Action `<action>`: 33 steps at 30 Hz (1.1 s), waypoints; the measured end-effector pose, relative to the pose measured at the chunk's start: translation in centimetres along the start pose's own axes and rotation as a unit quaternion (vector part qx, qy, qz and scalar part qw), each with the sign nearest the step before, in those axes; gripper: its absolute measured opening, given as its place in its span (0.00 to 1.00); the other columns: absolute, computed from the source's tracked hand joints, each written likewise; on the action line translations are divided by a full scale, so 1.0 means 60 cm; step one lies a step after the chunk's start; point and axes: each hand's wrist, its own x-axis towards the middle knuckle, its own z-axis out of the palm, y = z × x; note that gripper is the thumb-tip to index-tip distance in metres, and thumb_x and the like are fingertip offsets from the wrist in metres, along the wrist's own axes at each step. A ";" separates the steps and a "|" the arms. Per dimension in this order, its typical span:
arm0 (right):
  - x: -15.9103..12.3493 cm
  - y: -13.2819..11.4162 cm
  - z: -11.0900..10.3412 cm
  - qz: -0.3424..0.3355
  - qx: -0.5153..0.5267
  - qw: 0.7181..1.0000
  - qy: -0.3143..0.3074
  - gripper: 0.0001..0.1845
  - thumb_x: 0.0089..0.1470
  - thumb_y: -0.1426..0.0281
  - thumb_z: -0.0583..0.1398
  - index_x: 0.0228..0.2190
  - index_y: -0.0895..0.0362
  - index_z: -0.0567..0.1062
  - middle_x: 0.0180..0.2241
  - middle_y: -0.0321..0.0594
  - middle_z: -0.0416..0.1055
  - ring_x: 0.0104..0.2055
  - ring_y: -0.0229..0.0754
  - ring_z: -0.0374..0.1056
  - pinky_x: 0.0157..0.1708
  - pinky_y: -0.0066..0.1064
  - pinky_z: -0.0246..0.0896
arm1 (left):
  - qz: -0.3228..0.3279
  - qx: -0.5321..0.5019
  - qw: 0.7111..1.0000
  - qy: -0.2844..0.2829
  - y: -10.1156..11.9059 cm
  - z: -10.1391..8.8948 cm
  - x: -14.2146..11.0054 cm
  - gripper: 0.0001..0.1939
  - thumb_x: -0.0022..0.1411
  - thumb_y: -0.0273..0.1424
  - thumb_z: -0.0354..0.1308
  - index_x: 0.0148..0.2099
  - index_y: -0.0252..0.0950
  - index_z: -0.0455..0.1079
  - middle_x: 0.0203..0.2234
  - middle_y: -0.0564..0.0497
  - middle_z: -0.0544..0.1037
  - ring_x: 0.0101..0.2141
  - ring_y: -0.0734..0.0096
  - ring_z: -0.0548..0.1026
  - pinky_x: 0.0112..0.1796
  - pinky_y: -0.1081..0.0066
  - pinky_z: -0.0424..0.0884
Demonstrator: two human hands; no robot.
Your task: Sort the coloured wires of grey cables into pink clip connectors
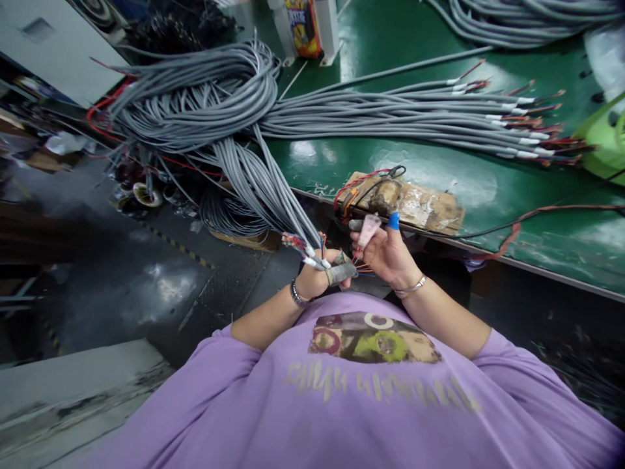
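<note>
My left hand is closed around the ends of several grey cables, close to my body. A grey wrapping covers its thumb. White sleeves and stripped, coloured wires show at the cable ends. Thin orange and blue wires stick out past the left thumb towards my right hand. The right fingers are curled by a thin red wire, and its thumb, with a blue cover, points up. A pale pink wrapping is at the right fingers; their exact grip is partly hidden.
A large coil of grey cable lies on the green table, its stripped ends fanned out rightward. At the table edge is a worn wooden block with wires. A green object stands at right, a colourful packet behind.
</note>
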 end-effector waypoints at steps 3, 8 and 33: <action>-0.009 -0.003 0.003 -0.008 -0.009 1.000 0.010 0.28 0.51 0.42 0.60 0.30 0.55 0.78 0.29 0.38 0.77 0.25 0.34 0.67 0.26 0.26 0.65 | 0.011 0.029 0.998 0.061 0.005 0.007 -0.020 0.19 0.55 0.44 0.65 0.24 0.33 0.72 0.17 0.50 0.76 0.18 0.76 0.71 0.22 0.75 0.67; -0.014 -0.001 0.004 -0.055 -0.041 0.997 0.032 0.19 0.50 0.51 0.67 0.31 0.55 0.78 0.26 0.34 0.74 0.24 0.32 0.62 0.25 0.24 0.62 | -0.008 0.014 0.988 0.152 0.002 0.022 -0.027 0.21 0.54 0.47 0.65 0.25 0.34 0.70 0.16 0.51 0.75 0.16 0.76 0.70 0.20 0.75 0.67; -0.018 -0.001 0.001 -0.020 -0.034 0.999 0.036 0.29 0.48 0.40 0.60 0.31 0.53 0.76 0.29 0.36 0.75 0.26 0.34 0.65 0.26 0.27 0.63 | -0.015 0.017 0.986 0.166 0.004 0.033 -0.019 0.20 0.52 0.46 0.66 0.24 0.34 0.68 0.15 0.52 0.74 0.16 0.76 0.71 0.21 0.75 0.70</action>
